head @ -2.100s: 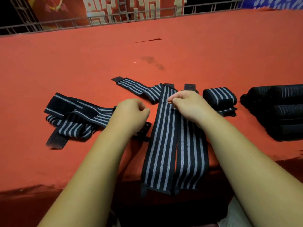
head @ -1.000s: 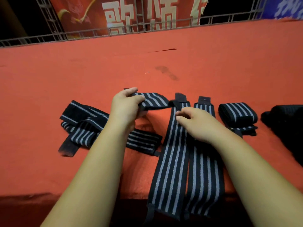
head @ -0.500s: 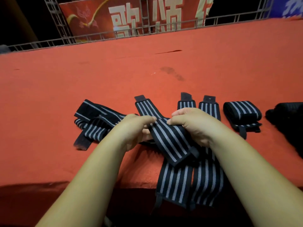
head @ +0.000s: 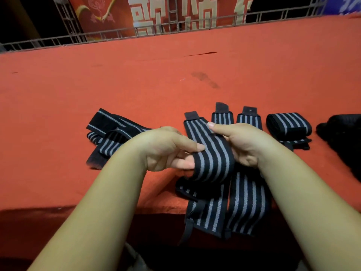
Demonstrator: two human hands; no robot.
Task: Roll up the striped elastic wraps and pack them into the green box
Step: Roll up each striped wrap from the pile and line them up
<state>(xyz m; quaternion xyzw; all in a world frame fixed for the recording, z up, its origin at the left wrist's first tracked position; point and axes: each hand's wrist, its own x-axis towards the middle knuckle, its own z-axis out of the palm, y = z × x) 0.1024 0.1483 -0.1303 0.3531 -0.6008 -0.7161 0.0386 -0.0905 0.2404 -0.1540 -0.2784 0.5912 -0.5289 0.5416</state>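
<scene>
A red cloth table (head: 136, 85) runs back to a railing. The left hand (head: 166, 151) and right hand (head: 242, 143) each pinch one striped wrap (head: 211, 153), which is bent over two flat wraps (head: 244, 198). If either pinch slackens, I'd expect the elastic to spring loose or roll crooked. No green box is in sight, and the dark rolls (head: 340, 133) at the right are cut off.

Red banner (head: 117, 20) — large white Chinese characters, tops cropped, unreadable.

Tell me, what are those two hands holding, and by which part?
One black elastic wrap with grey stripes. The left hand pinches its left edge near the fold; the right hand grips its right edge, closer to the tab end.
</scene>
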